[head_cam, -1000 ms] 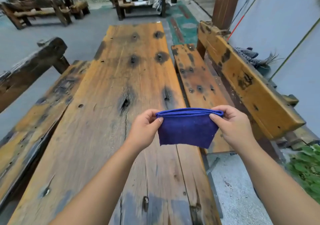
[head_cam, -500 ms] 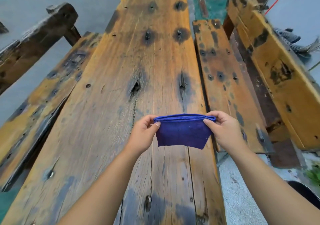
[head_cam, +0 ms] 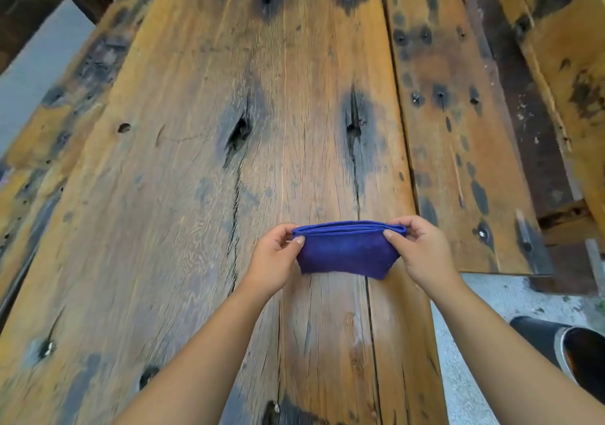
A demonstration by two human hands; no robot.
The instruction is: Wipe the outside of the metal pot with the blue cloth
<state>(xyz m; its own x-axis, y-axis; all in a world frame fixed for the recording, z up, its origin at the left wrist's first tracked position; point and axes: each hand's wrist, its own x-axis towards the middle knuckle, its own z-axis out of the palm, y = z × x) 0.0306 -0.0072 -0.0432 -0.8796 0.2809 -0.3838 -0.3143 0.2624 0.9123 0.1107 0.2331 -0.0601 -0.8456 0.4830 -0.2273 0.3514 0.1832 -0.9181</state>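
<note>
The blue cloth (head_cam: 347, 251) is folded into a small pad and hangs just above the wooden table (head_cam: 196, 195). My left hand (head_cam: 275, 257) pinches its upper left corner. My right hand (head_cam: 422, 251) pinches its upper right corner, and the folded top edge is stretched between them. A dark round vessel with a pale rim (head_cam: 569, 352) shows at the lower right edge on the ground; I cannot tell whether it is the metal pot.
A wooden bench seat (head_cam: 458, 130) runs along the table's right side, with its thick backrest (head_cam: 563, 48) beyond. Another bench (head_cam: 49, 130) lies along the left. Grey concrete floor (head_cam: 484, 326) shows at the lower right.
The view has tilted down, so the far benches and wall have left the frame. Both hands hold the folded cloth as before, now lower and closer to the tabletop.
</note>
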